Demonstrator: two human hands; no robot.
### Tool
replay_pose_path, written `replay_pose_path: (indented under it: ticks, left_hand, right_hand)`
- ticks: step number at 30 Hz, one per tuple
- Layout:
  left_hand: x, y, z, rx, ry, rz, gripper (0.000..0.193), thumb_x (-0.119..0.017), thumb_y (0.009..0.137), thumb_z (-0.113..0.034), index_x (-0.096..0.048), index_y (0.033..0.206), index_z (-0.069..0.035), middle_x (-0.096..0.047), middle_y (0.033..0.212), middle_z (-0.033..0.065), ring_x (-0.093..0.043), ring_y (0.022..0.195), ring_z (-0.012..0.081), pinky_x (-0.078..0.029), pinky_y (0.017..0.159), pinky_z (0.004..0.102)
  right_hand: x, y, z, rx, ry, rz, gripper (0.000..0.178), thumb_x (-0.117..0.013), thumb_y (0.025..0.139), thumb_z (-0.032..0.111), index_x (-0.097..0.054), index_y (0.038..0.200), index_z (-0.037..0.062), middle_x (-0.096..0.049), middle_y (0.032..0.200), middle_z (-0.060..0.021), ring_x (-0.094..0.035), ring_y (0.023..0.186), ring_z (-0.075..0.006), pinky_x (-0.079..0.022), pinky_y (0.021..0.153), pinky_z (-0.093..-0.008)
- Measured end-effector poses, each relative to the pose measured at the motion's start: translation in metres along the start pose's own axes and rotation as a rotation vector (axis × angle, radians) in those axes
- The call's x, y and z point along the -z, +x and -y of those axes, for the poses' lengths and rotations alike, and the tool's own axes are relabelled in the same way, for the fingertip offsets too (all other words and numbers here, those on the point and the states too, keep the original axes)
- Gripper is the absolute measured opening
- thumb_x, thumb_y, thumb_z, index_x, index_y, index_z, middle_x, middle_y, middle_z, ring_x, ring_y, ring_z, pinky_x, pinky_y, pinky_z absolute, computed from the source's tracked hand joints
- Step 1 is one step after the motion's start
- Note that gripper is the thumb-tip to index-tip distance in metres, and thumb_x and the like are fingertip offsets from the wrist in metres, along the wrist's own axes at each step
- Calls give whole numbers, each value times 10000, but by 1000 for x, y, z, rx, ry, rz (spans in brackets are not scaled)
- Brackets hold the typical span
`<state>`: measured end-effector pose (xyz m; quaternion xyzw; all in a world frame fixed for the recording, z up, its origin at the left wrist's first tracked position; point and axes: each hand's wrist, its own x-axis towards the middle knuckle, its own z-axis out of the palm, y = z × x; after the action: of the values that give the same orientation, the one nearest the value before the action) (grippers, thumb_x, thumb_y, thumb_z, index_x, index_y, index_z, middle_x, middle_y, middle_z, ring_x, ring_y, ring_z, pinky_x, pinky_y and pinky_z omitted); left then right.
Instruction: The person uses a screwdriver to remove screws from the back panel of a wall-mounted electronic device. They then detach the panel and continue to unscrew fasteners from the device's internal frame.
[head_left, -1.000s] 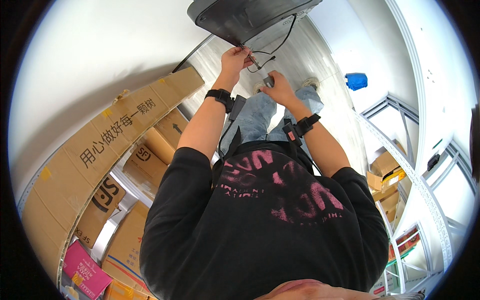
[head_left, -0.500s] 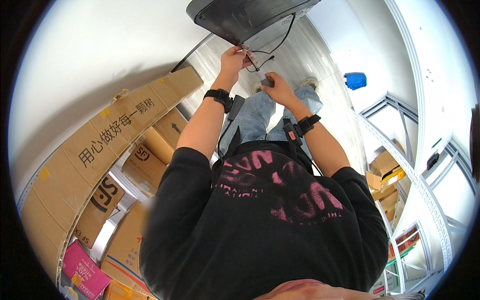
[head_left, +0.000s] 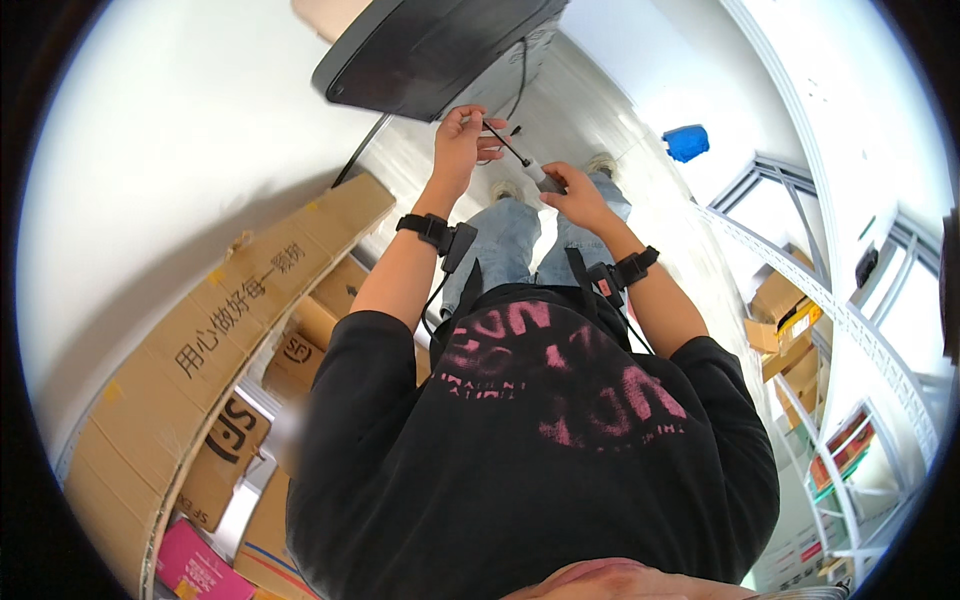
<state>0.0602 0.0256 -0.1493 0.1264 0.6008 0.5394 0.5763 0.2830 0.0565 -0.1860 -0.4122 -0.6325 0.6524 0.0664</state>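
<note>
My right hand point(head_left: 580, 198) is closed round the grey handle of a screwdriver point(head_left: 538, 174), whose thin dark shaft points up and left. At the shaft's far end, my left hand point(head_left: 462, 150) has its thumb and forefinger brought together at the tip, with the other fingers stretched out beside it. Whether a small part sits between those fingertips, I cannot make out. Just beyond my left hand is a large black device point(head_left: 430, 60) with a broad dark panel. A dark cable point(head_left: 522, 80) hangs along its pale side, and a small plug-like end shows near my left fingers.
A long cardboard sheet point(head_left: 220, 290) stands on the left, with several cartons point(head_left: 235, 440) and a pink box point(head_left: 200, 565) behind it. White metal shelving point(head_left: 850, 300) with boxes is on the right. A blue object point(head_left: 686, 143) lies at the upper right.
The black device now appears farther left and lower in view. My right hand and the screwdriver have moved slightly right and down, and more of the shaft shows between my hands.
</note>
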Motion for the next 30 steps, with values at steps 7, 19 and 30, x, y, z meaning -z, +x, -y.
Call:
replay_pose_path:
  ticks: [7,19,30]
  left_hand:
    - [-132,16,-45,-30,79,297,120,-445,969,-167,-462,989,-51,-654,969,147,-677,800,228,-547,608,285]
    - [-390,59,-64,-91,394,574,76,-500,932,-120,-517,922,-47,-663,905,108,-622,765,151,-522,626,282]
    - [-447,118,-54,-863,858,212,68,-692,755,-103,-713,813,-76,-662,806,66,-562,714,186,-466,668,320]
  right_hand:
    - [96,-66,30,10,100,-261,398,-677,754,32,-542,1129,15,-603,1001,-69,-554,888,-172,-446,806,-307]
    - [259,-139,-11,158,240,-774,393,-662,762,-14,-555,1135,42,-581,962,-32,-525,888,-131,-427,787,-270]
    - [316,-137,-41,44,564,-584,343,-642,765,-21,-575,1097,35,-565,917,0,-504,842,-109,-416,771,-253]
